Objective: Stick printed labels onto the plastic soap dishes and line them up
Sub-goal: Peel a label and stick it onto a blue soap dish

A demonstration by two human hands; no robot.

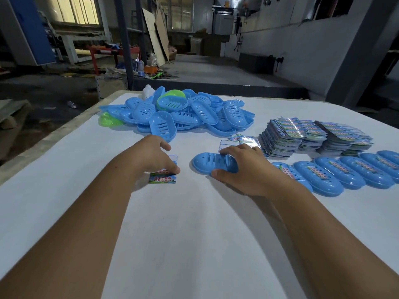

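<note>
label under left hand: colour print w/ 2 rows of Chinese chars, too blurred to read | labels on lined-up dishes: print, illegible | label stacks: print too small to read | no other txt/nos. legible

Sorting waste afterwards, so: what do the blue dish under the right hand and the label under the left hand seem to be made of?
Blue soap dish: looks like moulded plastic, smooth and slightly glossy, with clean slots and soft highlights. Label: probably thin printed paper or film, lying flat; those in the stacks reflect light, which suggests a glossy coating.
</note>
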